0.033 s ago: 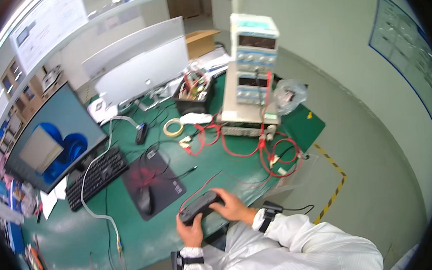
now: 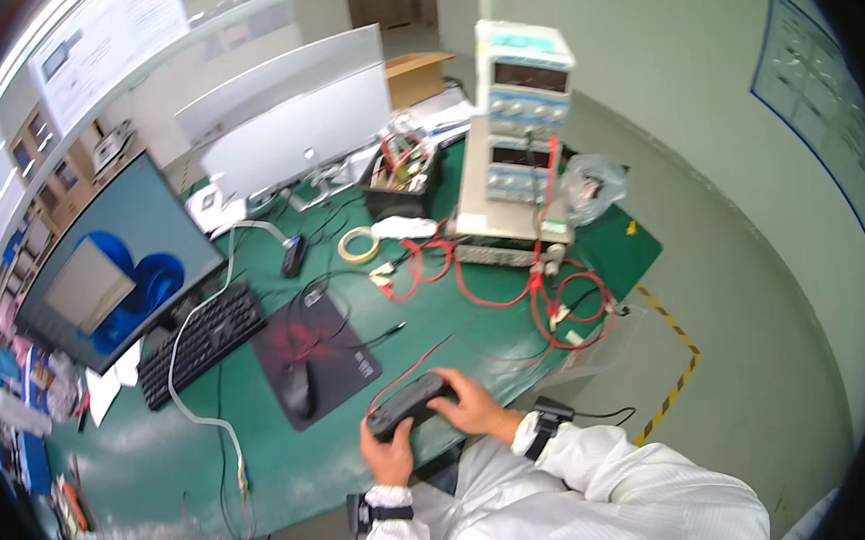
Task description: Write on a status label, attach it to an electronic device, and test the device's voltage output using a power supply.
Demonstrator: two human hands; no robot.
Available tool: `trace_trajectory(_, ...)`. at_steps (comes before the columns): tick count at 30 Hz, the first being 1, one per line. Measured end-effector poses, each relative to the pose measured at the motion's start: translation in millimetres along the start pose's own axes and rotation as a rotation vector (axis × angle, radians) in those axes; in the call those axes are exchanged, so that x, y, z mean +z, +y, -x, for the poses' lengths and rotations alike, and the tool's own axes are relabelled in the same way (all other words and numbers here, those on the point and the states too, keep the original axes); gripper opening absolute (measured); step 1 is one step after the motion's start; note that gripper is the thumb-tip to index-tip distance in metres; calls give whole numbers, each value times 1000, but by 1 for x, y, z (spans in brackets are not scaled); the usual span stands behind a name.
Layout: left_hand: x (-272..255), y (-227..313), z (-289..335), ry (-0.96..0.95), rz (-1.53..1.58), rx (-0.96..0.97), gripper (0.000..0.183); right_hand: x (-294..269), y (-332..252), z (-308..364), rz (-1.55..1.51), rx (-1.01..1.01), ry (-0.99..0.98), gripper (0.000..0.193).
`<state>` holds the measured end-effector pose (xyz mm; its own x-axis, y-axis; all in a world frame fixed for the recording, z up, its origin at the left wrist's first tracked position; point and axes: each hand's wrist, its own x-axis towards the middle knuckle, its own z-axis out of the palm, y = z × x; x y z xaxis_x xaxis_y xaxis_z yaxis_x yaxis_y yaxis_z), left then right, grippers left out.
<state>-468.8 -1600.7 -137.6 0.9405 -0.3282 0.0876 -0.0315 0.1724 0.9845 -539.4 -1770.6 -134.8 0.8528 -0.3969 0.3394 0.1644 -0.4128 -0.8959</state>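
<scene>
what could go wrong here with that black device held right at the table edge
1. Both hands, left hand and right hand, hold the black device at the near edge of the green table; a slip might drop it off the edge.
2. A thin red wire runs toward the device; moving it may snag or tug the wire.

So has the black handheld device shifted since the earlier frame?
No. The black device sits in both hands just right of the mouse pad's near corner, as before.
</scene>
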Motion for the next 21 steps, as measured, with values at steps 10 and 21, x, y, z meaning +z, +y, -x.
trace_trajectory(10,-1,-10,1,23,-62,53,40,0,1,-2,-13,-61,4,58)
trace_trajectory(21,-2,-7,1,27,-135,63,40,3,3,-6,116,-349,34,49)
